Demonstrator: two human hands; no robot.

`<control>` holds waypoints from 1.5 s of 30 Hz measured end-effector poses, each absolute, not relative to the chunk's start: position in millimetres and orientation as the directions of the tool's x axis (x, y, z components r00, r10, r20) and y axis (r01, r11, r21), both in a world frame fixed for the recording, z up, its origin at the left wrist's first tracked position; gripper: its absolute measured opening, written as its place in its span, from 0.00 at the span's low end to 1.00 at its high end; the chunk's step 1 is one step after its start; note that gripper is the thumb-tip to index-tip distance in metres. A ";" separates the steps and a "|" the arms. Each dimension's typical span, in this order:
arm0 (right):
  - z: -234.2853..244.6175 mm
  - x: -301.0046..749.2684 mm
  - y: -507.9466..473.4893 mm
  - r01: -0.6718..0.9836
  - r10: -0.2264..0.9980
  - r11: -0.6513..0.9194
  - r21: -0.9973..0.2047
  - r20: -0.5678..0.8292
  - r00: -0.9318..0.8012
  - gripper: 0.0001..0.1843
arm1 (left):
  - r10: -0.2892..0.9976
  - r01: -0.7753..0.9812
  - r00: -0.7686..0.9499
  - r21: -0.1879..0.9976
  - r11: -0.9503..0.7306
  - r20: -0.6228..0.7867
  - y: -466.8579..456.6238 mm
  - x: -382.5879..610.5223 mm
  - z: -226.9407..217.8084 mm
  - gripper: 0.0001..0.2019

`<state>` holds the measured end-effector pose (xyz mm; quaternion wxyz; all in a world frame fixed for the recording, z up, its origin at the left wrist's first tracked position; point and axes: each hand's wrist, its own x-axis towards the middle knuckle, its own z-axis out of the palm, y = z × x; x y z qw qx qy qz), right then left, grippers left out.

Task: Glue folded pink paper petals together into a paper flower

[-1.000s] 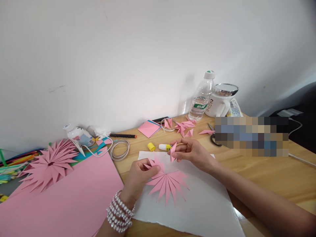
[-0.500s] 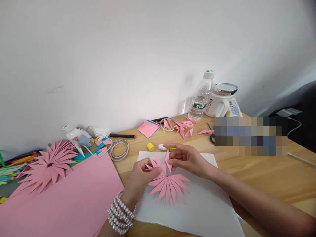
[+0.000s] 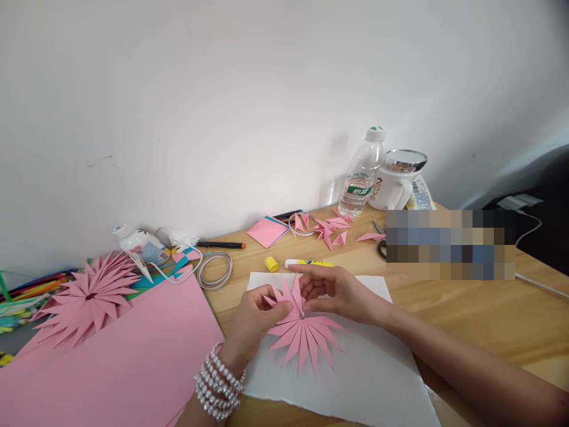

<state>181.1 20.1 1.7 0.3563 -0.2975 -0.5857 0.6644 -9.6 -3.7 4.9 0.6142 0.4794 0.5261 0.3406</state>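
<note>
A half-built pink paper flower [image 3: 304, 341] of pointed folded petals lies on a white sheet [image 3: 368, 367]. My left hand [image 3: 251, 326], with a pearl bracelet on the wrist, pinches the flower's upper left petals. My right hand [image 3: 338, 290] pinches a single folded pink petal [image 3: 297, 295] and holds it upright at the flower's centre, touching the other petals. An uncapped glue stick [image 3: 309, 263] and its yellow cap [image 3: 271, 264] lie just beyond the sheet.
A finished pink paper flower [image 3: 89, 296] and a large pink sheet [image 3: 111, 356] lie at the left. Loose pink petals [image 3: 331, 228], scissors [image 3: 381, 243], a water bottle [image 3: 361, 175] and a white mug [image 3: 393, 187] stand at the back right. A black marker [image 3: 221, 244] and tape rolls [image 3: 216, 270] sit behind.
My right hand has brought the single petal down and left from above the glue stick to the flower's centre. My left hand has stayed on the flower.
</note>
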 end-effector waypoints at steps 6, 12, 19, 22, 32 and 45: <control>-1.8 180.0 19.3 -0.135 0.853 -0.063 -0.989 0.017 -0.522 0.33 | 0.916 0.058 0.217 0.941 0.333 -0.337 -3.9 -8.4 7.7 0.15; -2.8 179.9 20.4 -0.145 0.818 -0.032 -0.989 0.057 -0.572 0.30 | 0.910 0.062 0.229 0.938 0.340 -0.345 -3.4 -9.4 7.3 0.14; -7.4 179.7 19.5 -0.131 0.810 -0.028 -0.991 0.054 -0.584 0.33 | 0.917 0.064 0.230 0.945 0.320 -0.326 -4.4 -8.5 10.1 0.13; -8.2 179.1 19.2 -0.123 0.808 -0.015 -0.992 0.060 -0.586 0.33 | 0.912 0.076 0.239 0.943 0.325 -0.334 -4.4 -7.3 13.0 0.13; -9.0 177.2 19.3 -0.090 0.799 0.069 -0.994 0.109 -0.591 0.33 | 0.915 0.078 0.241 0.946 0.315 -0.325 -4.0 -6.6 12.6 0.13; -3.9 178.5 18.8 -0.115 0.790 0.113 -0.987 0.159 -0.592 0.30 | 0.909 0.087 0.242 0.941 0.328 -0.339 -4.9 -4.5 18.2 0.14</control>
